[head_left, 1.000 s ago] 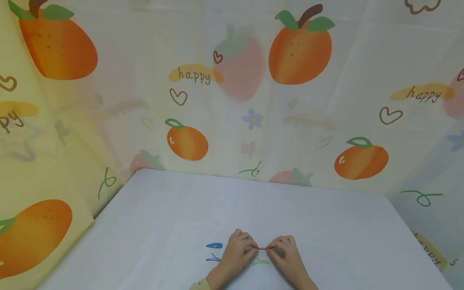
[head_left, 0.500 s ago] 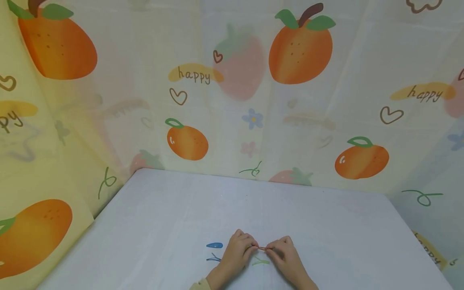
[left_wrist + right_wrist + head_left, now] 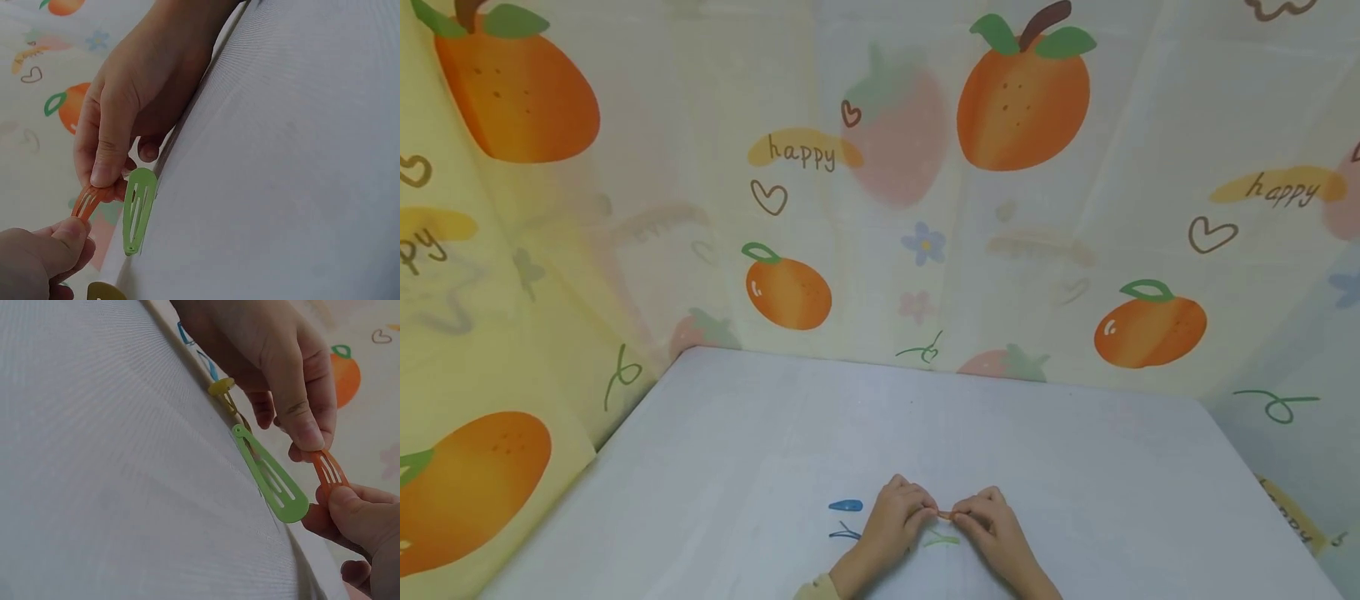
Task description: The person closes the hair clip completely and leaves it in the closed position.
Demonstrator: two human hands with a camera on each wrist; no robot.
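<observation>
My left hand (image 3: 891,515) and right hand (image 3: 1000,529) face each other, low over the table. Between them is an orange snap hair clip (image 3: 330,470), one end pinched by the thumb and fingers of each hand. In both wrist views its slotted face shows slightly bowed. Just below it lies a green snap hair clip (image 3: 289,507) with its parts sprung apart. A yellow hair clip (image 3: 221,386) sits near my left hand, hidden behind it in the head view. To the left of that hand are a flat blue hair clip (image 3: 847,505) and a second blue clip (image 3: 844,533), sprung apart.
A white-covered table (image 3: 737,467) spreads out in front and to both sides. Behind it and at the sides hangs a pale curtain (image 3: 880,292) printed with oranges, strawberries and "happy".
The orange clip, seen almost edge-on before, now shows more of its face and tilts down to the right. Yellow beside my left thumb has gone out of sight. Both hands keep their grip.
</observation>
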